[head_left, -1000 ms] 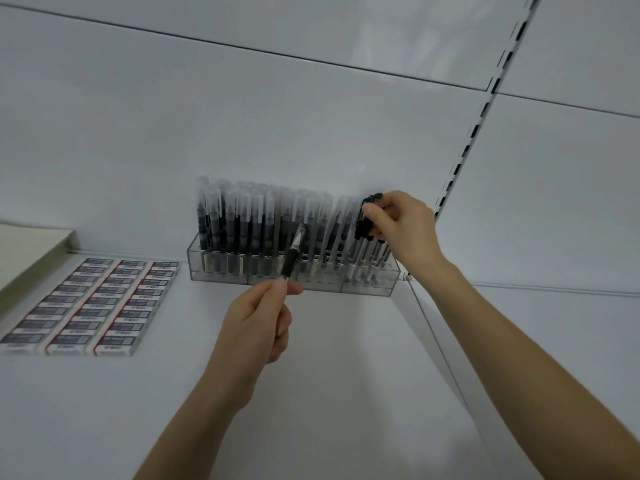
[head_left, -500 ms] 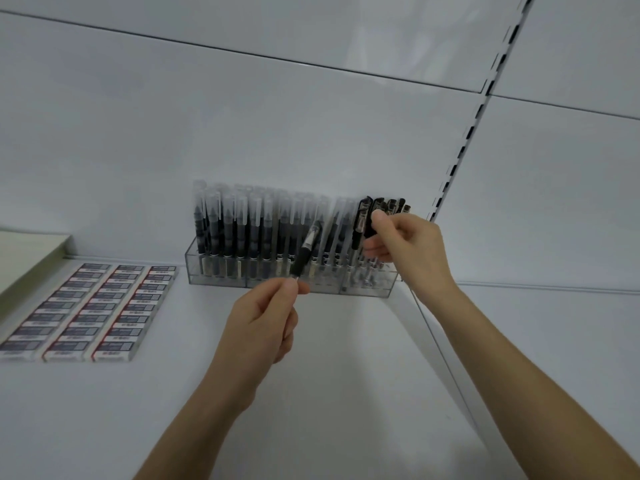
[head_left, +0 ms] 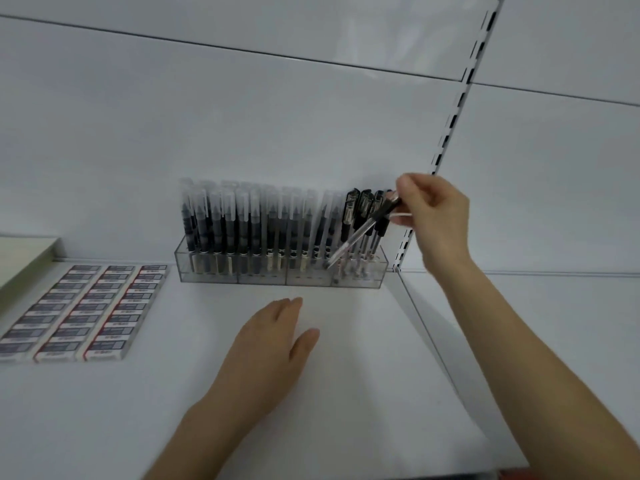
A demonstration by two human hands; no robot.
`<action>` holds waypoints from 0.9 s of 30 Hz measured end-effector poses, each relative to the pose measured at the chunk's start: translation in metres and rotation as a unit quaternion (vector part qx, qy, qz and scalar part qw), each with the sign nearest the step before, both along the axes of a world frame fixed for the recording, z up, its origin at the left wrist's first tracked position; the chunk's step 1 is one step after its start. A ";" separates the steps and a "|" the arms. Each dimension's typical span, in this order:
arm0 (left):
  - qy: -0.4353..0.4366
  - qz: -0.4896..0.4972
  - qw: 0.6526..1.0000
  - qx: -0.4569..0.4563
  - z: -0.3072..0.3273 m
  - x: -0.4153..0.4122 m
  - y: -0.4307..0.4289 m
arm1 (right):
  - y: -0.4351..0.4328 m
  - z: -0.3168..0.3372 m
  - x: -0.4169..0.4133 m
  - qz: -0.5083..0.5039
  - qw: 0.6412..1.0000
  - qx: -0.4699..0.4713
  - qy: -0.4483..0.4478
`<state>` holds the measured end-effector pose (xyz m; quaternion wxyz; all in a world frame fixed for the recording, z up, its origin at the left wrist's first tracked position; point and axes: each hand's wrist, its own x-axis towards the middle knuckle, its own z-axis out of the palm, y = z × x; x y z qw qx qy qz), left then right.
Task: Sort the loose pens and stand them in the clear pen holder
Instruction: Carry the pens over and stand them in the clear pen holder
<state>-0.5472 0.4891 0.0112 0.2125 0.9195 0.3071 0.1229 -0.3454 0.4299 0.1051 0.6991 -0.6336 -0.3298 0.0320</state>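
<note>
- The loose pen [head_left: 363, 233] is pinched at its upper end by the fingertips of the right hand [head_left: 436, 216], above the right end of the clear pen holder [head_left: 280, 277].
- Its long axis is tilted, with the tip down-left at the holder's rim and the black end up-right; which compartment it meets is unclear.
- The left hand [head_left: 270, 344] is flat with straight fingers and holds nothing, in front of the holder.
- The labels on the eraser boxes [head_left: 86, 313] at left are too blurred to read.

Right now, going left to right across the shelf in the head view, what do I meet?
The eraser boxes → clear pen holder with clear-capped pens → its black-capped pens → right hand pinching a tilted pen.
</note>
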 end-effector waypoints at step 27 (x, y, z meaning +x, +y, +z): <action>0.135 0.003 0.989 0.059 -0.015 -0.003 0.000 | 0.035 -0.034 0.006 -0.044 0.957 -0.175 -0.229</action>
